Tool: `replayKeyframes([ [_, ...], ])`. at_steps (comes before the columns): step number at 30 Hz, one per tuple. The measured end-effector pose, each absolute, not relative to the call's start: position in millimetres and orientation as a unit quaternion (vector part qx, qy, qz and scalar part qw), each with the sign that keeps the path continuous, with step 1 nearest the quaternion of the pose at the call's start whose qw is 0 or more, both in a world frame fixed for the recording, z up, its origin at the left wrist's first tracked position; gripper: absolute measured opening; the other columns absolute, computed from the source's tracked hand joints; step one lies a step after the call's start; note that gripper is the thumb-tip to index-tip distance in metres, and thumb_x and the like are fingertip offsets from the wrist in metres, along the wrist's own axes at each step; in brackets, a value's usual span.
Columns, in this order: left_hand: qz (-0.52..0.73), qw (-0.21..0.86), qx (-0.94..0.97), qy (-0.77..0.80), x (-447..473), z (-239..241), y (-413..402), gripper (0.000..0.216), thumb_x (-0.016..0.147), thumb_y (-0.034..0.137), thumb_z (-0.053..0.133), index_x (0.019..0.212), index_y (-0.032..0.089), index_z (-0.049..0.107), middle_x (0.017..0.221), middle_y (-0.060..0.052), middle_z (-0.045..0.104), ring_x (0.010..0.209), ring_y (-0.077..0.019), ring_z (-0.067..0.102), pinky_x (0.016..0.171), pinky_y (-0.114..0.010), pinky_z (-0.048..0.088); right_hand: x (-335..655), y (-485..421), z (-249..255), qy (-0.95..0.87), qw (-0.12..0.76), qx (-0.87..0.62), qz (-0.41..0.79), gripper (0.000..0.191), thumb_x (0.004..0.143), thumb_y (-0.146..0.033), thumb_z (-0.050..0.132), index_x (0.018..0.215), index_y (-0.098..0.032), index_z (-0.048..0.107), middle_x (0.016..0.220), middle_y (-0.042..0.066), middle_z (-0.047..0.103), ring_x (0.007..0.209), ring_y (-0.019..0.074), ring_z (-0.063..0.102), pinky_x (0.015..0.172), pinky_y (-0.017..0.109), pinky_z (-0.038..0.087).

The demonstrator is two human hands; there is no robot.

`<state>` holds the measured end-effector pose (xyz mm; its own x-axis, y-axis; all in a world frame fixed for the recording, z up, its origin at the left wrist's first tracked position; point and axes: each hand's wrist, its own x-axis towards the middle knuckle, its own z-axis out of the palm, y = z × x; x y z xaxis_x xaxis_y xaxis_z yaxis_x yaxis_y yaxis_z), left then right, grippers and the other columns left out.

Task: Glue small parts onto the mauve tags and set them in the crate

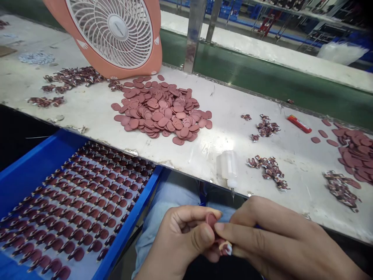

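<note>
In front of my lap, both hands meet around one small piece. My left hand (186, 237) pinches a dusty-red oval disc (211, 220) between thumb and fingers. My right hand (271, 237) is closed, its fingertips pressing a small brown-and-white figurine (225, 248) against the disc's lower side. Fingers cover much of both parts, so how they join cannot be made out. Just beyond my hands, a clear squeeze bottle (229, 167) with a thin needle tip lies at the table edge.
A big pile of red ovals (163, 111) covers the table's middle, before an orange fan (118, 29). Figurine heaps (269, 169) and a red-labelled tube (299, 123) lie right. A blue tray (151, 198) at lower left holds rows of joined pieces.
</note>
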<state>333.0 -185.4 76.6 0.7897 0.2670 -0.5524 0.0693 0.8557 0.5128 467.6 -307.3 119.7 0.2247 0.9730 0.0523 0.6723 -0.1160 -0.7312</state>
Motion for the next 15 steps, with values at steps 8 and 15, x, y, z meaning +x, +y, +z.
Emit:
replayKeyframes([
  [8,0.050,0.937,0.211,0.272,331,58,-183,0.031,0.069,0.045,0.081,0.083,0.017,0.079,0.069,-0.003,0.070,0.060,-0.0100,0.065,0.047,-0.013,0.051,479,-295,121,-0.656,0.334,-0.649,0.195,0.033,0.089,-0.015,0.064,0.122,-0.023,0.060,0.093,0.002,0.067,0.081,0.0093,0.066,0.074,0.012,0.055],
  [15,0.023,0.946,0.197,0.255,325,56,-178,0.033,0.074,0.045,0.077,0.089,0.016,0.078,0.069,0.000,0.063,0.060,-0.0077,0.060,0.047,-0.012,0.053,472,-296,116,-0.620,0.363,-0.672,0.180,0.033,0.091,-0.020,0.064,0.122,-0.026,0.058,0.092,0.001,0.066,0.080,0.0092,0.066,0.074,0.015,0.055],
])
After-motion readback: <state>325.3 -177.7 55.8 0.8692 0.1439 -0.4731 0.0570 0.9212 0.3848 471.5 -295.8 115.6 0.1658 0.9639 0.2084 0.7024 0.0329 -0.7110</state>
